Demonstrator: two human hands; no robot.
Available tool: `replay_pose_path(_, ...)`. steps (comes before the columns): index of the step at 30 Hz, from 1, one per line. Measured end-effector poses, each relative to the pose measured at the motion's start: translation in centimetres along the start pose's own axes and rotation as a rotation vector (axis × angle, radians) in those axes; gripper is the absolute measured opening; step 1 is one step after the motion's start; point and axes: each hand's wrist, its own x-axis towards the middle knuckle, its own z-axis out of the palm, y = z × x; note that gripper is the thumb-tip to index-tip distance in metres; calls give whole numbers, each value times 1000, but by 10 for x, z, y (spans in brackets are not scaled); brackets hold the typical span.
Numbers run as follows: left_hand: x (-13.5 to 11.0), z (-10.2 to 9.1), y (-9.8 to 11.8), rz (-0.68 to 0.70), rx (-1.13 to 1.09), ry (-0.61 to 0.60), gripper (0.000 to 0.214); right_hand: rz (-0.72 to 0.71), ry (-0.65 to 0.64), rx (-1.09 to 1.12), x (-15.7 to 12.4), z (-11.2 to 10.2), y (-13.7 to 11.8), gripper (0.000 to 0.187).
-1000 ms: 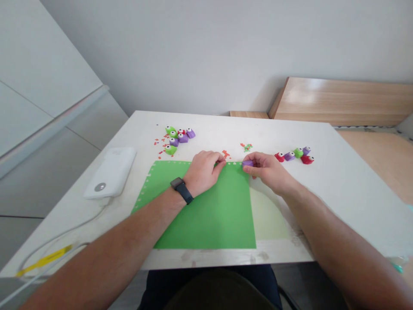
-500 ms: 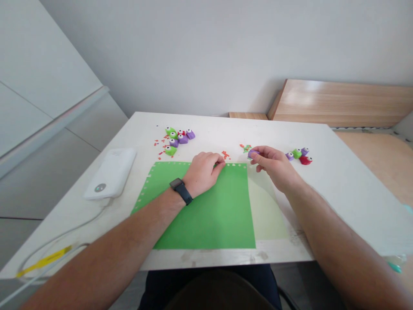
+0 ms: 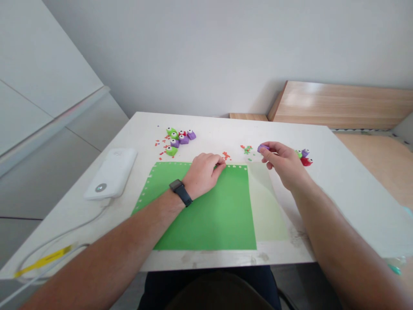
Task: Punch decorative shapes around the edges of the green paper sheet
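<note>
A sheet of green paper (image 3: 206, 215) lies on the table, with small punched holes along its top and left edges. My left hand (image 3: 206, 173), a dark watch on its wrist, rests on the sheet with thumb and fingers pinched at the top edge. My right hand (image 3: 281, 161) is closed round a small purple craft punch (image 3: 263, 148), raised beyond the paper's upper right corner and apart from it. Red paper bits (image 3: 226, 155) lie just past the top edge. Green and red bits (image 3: 247, 149) are scattered left of the held punch.
Several green, purple and red eye-topped punches (image 3: 183, 139) cluster at the back left among red bits. More punches (image 3: 306, 161) stand right of my right hand, partly hidden. A pale sheet (image 3: 267, 206) adjoins the green one. A white power bank (image 3: 112, 172) with a cable lies left.
My right hand has drawn back from the paper's upper right corner, moving right and slightly up with the purple punch. The left hand stays in place.
</note>
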Motion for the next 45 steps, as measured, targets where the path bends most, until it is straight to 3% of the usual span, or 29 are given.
replay_pose_path(8,0,-1,0,4,-4,-2,15,-52,-7,-192,9,-27,3,45)
replay_pose_path(17,0,-2,0,2,-12,2,14,-3,59,-758,9,-53,-4,28)
replay_pose_path(23,0,-3,1,8,-24,3,14,69,-215,-938,1,-51,-14,21)
replay_pose_path(25,0,-3,0,6,-21,0,14,88,-246,-1020,0,-49,-15,20)
replay_pose_path(35,0,-4,2,-3,-37,-7,15,45,-75,-1278,5,-48,-5,25)
replay_pose_path(40,2,-10,5,-25,-99,-8,15,-47,187,-1086,1,-37,-12,27)
replay_pose_path(45,7,-26,14,-49,-100,0,17,-174,160,-940,-5,-21,-13,28)
